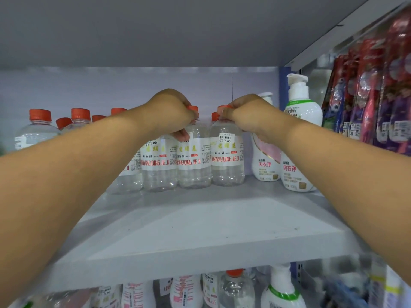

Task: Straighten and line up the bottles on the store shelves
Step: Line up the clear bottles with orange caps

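two hands up on the shelf, each clamped on a bottle neck: left hand (170, 112) on the second clear bottle (194, 156) from the row's right end, right hand (246, 113) on the end bottle (226, 156), just under the orange caps. thin pet, full of liquid: likely heavyish, slick, walls dent. grip neck or shoulder. pump bottles (299, 134) sit right of the right hand.

The clear bottles (226, 150) carry white labels reading "UNYIMEIQINGJIEJI" in red and "清洁剂" above it; a price sticker (226, 138) on one shows "5.00". The white pump bottles (298, 152) read "内衣净" in red. Price tags on the hanging packs (364, 94) read "6.00".
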The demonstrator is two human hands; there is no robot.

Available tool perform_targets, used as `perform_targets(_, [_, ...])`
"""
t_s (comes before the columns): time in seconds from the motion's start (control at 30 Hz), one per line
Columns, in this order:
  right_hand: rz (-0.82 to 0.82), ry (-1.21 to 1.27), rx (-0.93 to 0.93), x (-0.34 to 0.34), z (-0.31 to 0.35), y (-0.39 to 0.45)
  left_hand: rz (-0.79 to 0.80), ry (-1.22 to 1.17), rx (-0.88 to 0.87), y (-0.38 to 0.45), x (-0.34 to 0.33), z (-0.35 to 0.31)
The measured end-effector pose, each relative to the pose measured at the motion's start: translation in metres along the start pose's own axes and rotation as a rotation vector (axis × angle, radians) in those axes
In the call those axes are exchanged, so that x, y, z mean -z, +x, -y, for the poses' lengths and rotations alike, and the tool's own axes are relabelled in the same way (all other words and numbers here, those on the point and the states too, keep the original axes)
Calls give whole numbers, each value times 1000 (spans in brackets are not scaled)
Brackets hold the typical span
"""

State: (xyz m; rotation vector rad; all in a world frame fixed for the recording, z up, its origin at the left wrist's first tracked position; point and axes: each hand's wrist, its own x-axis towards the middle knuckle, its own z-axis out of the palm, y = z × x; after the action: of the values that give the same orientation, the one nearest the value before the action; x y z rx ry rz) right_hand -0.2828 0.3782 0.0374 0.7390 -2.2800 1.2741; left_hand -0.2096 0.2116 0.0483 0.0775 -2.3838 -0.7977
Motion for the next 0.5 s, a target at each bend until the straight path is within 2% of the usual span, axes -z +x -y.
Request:
perform_targets(0.13, [-10,73,-1,-2,-5,0,-4,-20,51,-1,1,-2])
perform_targets(0.27, [-10,3,8,-3,-3,1,-22,-46,71,-1,1,-1])
perform_targets(0.5, [9,21,0,-2,-4,1,-40,-48,81,0,0,-1])
